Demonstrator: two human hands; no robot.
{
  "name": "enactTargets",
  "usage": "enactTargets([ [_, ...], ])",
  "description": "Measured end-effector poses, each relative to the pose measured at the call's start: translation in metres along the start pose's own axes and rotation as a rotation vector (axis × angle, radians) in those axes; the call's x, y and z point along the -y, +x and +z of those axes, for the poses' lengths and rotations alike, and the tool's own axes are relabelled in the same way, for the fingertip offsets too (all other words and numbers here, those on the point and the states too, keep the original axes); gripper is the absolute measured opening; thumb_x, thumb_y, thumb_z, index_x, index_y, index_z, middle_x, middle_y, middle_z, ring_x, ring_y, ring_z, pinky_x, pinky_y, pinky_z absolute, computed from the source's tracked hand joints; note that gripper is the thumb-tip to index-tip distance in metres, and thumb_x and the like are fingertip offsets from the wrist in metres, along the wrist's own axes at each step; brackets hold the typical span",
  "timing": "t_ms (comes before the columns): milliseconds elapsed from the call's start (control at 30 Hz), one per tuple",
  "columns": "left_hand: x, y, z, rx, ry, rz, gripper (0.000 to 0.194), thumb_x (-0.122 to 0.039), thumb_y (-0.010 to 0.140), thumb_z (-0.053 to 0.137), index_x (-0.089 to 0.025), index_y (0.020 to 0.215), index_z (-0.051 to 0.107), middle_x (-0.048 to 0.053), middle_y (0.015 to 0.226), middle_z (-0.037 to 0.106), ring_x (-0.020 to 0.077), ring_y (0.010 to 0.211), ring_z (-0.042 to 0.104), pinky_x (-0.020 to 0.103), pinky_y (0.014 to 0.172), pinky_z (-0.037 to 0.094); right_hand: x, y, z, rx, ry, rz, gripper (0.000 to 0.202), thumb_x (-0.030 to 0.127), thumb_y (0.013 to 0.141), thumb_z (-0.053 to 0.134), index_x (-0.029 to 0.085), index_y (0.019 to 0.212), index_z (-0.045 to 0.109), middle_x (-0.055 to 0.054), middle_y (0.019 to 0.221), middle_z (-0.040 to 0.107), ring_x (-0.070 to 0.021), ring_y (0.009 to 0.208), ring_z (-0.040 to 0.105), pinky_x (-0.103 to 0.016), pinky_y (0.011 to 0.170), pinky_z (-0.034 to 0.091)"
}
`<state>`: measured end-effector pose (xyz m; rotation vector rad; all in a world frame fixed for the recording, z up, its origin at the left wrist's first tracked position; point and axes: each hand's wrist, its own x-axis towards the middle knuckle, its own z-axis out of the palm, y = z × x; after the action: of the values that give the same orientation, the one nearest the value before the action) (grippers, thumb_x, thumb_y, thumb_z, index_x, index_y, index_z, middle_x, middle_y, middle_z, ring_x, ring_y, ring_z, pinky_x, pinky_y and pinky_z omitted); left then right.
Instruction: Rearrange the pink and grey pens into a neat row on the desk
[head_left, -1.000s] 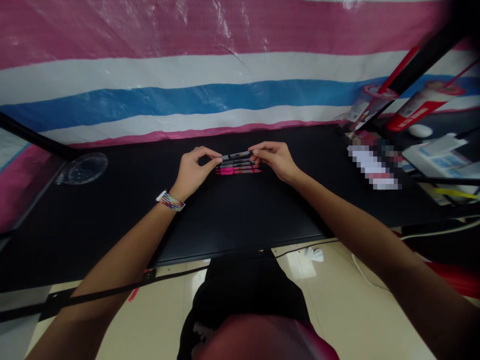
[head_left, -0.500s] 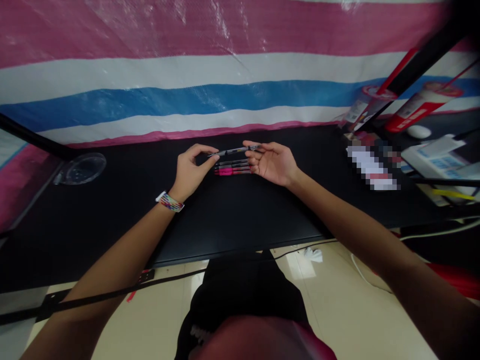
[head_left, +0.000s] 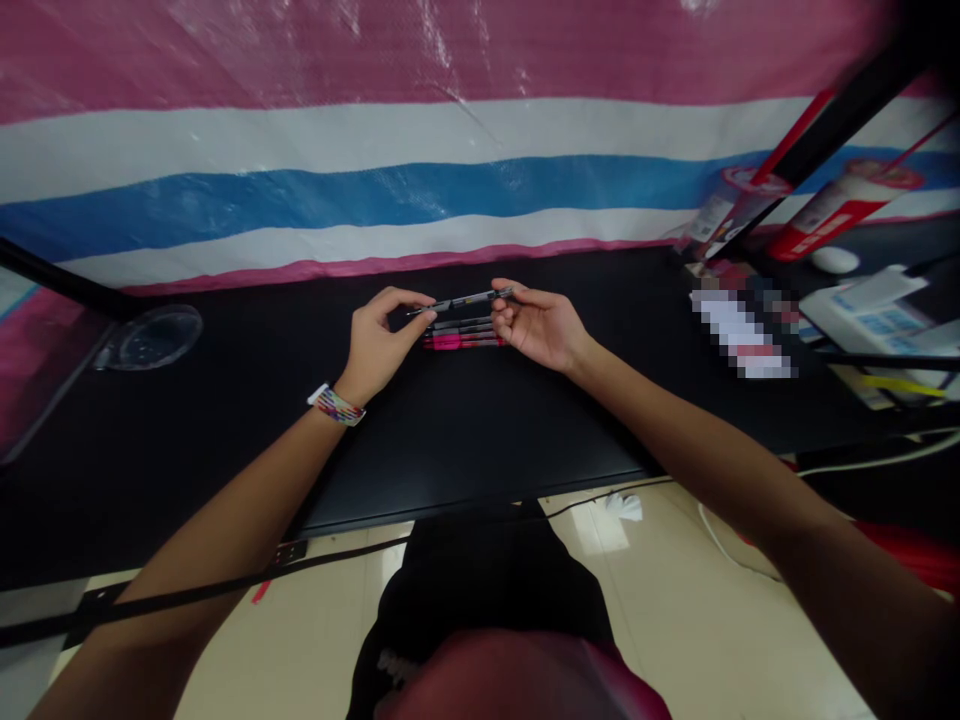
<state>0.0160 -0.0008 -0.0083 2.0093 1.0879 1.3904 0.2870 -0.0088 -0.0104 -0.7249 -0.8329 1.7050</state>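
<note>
Two hands are showing: the left hand and the right hand, and between them they are holding up one dark pen by its ends. Below it, more pens are lying side by side on the black table: two dark pens and what is looking like two pink pens, though that pink count is hard to make sure of at this size. One clear round lid is sitting far left. One wristband is circling the left wrist.
</note>
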Motion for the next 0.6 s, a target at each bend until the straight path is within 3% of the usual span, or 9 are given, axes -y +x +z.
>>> enactTargets([
  [200, -0.0026, 0.0001, 0.0005, -0.020, 0.038, 0.006, 0.015, -0.040, 0.098, 0.086, -0.027, 0.106, 0.086, 0.005, 0.107, 0.085, 0.0245, 0.102, 0.078, 0.043, 0.102, 0.061, 0.0004, -0.0011, -0.0003, 0.033, -0.138, -0.076, 0.038, 0.051, 0.099, 0.071, 0.023, 0.124, 0.078, -0.008, 0.101, 0.078, -0.0231, 0.098, 0.073, -0.042, 0.095, 0.065],
  [367, -0.0005, 0.0004, 0.0016, -0.027, 0.017, 0.018, 0.014, -0.037, 0.097, 0.086, -0.027, 0.106, 0.086, 0.005, 0.106, 0.084, 0.0241, 0.102, 0.077, 0.042, 0.100, 0.061, -0.0025, 0.0003, 0.0006, 0.000, -0.049, -0.038, 0.026, 0.036, 0.091, 0.076, 0.023, 0.114, 0.077, -0.005, 0.092, 0.074, -0.0194, 0.089, 0.071, -0.041, 0.105, 0.064],
  [600, -0.0005, 0.0005, 0.0019, -0.028, 0.024, 0.013, 0.015, -0.038, 0.097, 0.086, -0.026, 0.106, 0.085, 0.005, 0.107, 0.084, 0.0245, 0.102, 0.076, 0.043, 0.101, 0.061, -0.0014, -0.0024, 0.0031, 0.002, -0.009, -0.045, 0.025, 0.036, 0.091, 0.077, 0.024, 0.113, 0.077, -0.004, 0.089, 0.075, -0.0198, 0.087, 0.070, -0.045, 0.113, 0.063],
])
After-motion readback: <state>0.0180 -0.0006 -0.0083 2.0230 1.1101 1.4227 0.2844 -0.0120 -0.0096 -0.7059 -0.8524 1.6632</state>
